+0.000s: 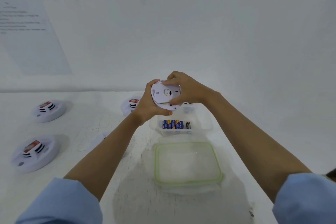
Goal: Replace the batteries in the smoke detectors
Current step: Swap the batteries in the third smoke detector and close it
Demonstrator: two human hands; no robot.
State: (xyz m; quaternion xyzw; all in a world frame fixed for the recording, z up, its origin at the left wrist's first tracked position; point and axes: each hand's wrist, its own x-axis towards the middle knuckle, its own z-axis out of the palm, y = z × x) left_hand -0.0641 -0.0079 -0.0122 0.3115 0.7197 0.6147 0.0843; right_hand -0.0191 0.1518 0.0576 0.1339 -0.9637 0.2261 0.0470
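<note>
White plastic, light and rigid, the smoke detector [165, 94] is held above the tabletop [127, 178], back toward the camera: left hand [148, 104] cups its rim, right hand [183, 90] pinches the backplate edges, best gripped there. Batteries [176, 124] lie in a clear container [203, 123] below; their labels are probably unreadable.

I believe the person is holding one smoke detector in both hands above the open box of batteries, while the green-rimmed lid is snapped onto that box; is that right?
Not quite. The head view shows the green-rimmed lid lying on the table nearer the person, off the box of batteries, which stands open. The rest holds: the left hand and right hand both hold one smoke detector above it.
</note>
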